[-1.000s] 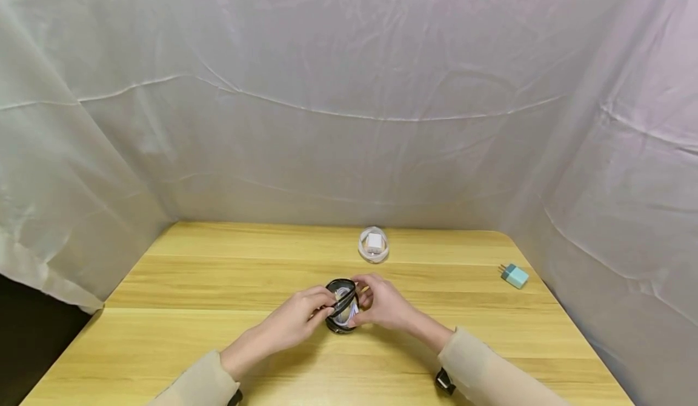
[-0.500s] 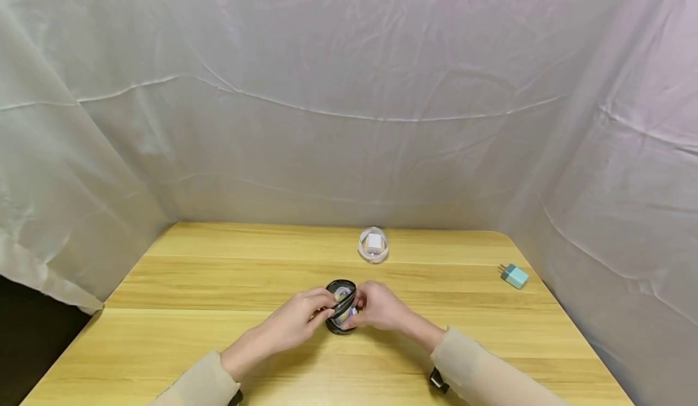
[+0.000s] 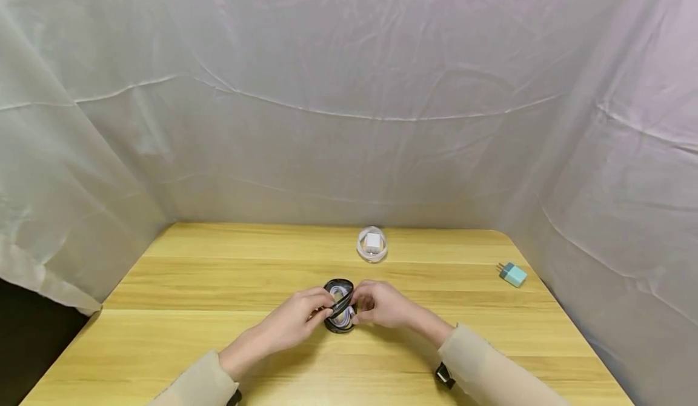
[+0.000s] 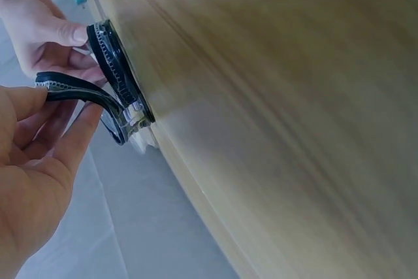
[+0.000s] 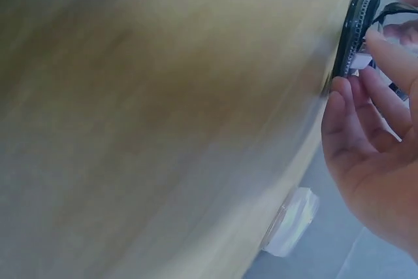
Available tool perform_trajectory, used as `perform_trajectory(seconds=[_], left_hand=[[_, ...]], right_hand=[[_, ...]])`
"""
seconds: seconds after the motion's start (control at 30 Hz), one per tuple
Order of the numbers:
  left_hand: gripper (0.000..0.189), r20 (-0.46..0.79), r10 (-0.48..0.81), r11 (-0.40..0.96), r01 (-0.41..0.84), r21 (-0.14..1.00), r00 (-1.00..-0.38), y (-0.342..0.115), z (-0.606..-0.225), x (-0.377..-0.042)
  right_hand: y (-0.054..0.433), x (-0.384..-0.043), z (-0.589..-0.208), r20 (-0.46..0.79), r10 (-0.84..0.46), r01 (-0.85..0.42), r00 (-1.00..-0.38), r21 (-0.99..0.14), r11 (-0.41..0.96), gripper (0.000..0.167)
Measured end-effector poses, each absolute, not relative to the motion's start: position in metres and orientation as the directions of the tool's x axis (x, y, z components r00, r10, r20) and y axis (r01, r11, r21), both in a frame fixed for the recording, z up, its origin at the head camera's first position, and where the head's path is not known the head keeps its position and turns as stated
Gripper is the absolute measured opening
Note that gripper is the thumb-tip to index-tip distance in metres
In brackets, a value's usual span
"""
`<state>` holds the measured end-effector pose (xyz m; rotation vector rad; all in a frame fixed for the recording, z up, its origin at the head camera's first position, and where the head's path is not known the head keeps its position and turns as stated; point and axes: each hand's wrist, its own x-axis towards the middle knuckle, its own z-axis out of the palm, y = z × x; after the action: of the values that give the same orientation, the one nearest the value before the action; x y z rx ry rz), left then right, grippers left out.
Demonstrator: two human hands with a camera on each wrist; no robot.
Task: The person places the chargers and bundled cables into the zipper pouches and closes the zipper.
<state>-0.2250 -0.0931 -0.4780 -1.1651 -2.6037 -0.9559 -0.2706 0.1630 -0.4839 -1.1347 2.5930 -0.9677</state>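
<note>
A small round zip pouch (image 3: 339,328) with clear panels and black zipper trim lies open on the table, a coiled white-and-purple cable (image 3: 343,320) inside it. My left hand (image 3: 297,318) pinches the raised lid (image 4: 75,89) by its black trim, bending it up to the left. At the pouch's right rim is my right hand (image 3: 384,305), fingers bent, thumb and fingertips on either side of a white plug (image 5: 361,61) that pokes out there. I cannot tell whether the right fingers pinch that plug or only touch the rim.
Behind the pouch, a white charger (image 3: 373,242) sits within a ring of coiled white cable (image 3: 362,252). Far to the right lies a turquoise charger (image 3: 514,274) with its prongs out. Pale cloth (image 3: 349,151) hangs along the back and sides of the wooden table (image 3: 218,285).
My right hand first closed in, its thumb reaching over the pouch, then drew back slightly to the right rim. The left hand kept its pinch on the lid, almost still.
</note>
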Motion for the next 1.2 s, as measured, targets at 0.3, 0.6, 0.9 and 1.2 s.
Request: perform_trajectory(seconds=[0.3,0.6,0.9,1.2], left_hand=[[0.015,0.333,0.618,0.503,0.684,0.529,-0.712,-0.094,-0.477,-0.223],[0.015,0.331,0.615,0.510,0.681,0.526,-0.716,-0.095,-0.476,-0.224],[0.013,0.312,0.610,0.491,0.657,0.572,-0.728,-0.094,-0.477,-0.223],[0.012,0.302,0.591,0.470,0.624,0.624,-0.748,-0.095,-0.477,-0.223]], right_hand=[[0.158,-0.269,-0.485,0.141,-0.698,-0.658,-0.702,-0.503,0.561,0.023],[0.156,-0.268,-0.487,0.170,-0.653,-0.644,-0.738,-0.467,0.607,0.027],[0.162,-0.268,-0.484,0.103,-0.658,-0.599,-0.746,-0.537,0.595,0.035],[0.169,-0.267,-0.483,0.037,-0.631,-0.490,-0.775,-0.665,0.564,0.033]])
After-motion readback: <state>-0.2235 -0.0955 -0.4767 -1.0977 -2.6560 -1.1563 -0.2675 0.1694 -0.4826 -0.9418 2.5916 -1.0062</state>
